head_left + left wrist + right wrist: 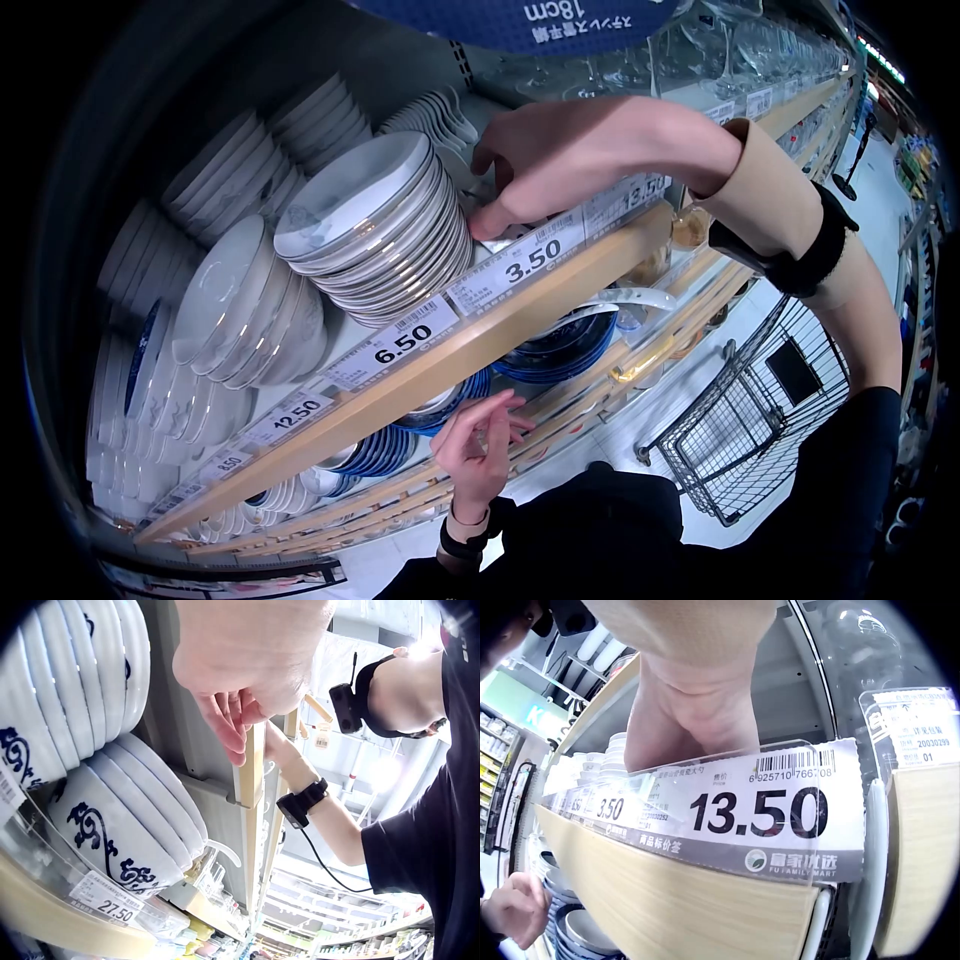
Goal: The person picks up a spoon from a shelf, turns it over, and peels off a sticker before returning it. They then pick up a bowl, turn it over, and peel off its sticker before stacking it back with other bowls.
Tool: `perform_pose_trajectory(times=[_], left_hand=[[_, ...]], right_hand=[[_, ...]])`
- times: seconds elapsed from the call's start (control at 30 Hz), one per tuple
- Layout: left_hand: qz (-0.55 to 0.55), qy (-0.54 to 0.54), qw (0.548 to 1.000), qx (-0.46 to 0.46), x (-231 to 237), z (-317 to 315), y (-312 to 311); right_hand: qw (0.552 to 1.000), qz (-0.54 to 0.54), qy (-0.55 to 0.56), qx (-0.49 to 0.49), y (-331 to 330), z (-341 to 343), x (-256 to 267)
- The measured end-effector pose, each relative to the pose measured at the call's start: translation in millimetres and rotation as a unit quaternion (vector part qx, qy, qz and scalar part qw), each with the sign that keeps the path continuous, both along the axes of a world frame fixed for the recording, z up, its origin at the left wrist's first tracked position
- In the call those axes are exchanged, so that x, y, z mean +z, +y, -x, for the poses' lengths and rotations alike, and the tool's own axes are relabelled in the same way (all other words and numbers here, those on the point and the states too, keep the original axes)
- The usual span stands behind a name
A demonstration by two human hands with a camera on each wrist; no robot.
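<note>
My right hand reaches over the shelf edge, just right of a tall stack of small white dishes. Its thumb and index finger bend apart beside that stack, close to a row of white spoons. What lies under the palm is hidden, and I cannot tell whether the hand grips anything. In the right wrist view, the 13.50 price label covers the fingers. Lower down, my left hand hangs in front of the shelves with loosely bent fingers, holding nothing; the left wrist view shows it above blue-patterned white bowls.
White bowls stand stacked left on the same shelf. Stemmed glasses line the shelf at the upper right. Price labels run along the wooden shelf edge. Blue dishes sit below. A wire shopping cart stands on the right.
</note>
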State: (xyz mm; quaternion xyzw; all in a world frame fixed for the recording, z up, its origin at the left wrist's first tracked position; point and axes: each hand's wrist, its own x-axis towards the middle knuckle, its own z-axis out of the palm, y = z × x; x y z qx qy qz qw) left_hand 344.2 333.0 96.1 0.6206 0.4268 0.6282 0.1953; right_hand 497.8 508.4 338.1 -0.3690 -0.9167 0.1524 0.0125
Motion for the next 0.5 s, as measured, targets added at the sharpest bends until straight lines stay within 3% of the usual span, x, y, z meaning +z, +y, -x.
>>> perform_pose_trajectory(times=[0.4,0.5], left_hand=[[0.002,0.000,1.000,-0.002,1.4,-3.0,0.1],[0.017,-0.049,0.999,-0.005,1.9,-6.0,-1.3]], right_hand=[[0.999,0.020,0.035,0.019,6.2,-5.4,-8.2],[0.998,0.018,0.047,0.030,5.7,-7.2,-9.1]])
